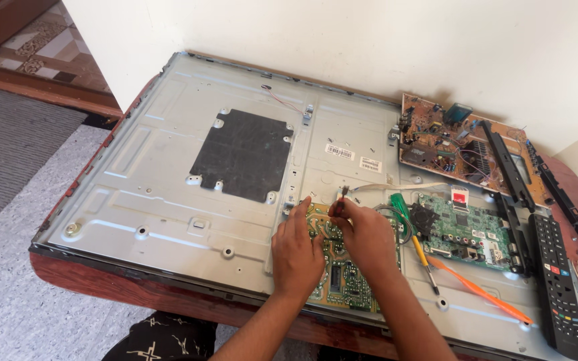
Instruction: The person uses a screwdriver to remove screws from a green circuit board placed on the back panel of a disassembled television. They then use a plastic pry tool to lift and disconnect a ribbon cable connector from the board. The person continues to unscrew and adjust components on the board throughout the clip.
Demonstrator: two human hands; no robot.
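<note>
Both hands work on a small green board [342,274] lying on the metal back of a flat panel [168,194], near its front edge. The left hand [297,253] rests flat on the board, fingers loosely spread. The right hand [362,234] pinches a small dark part [338,204] at the board's top edge. A screwdriver [415,242] lies just right
</note>
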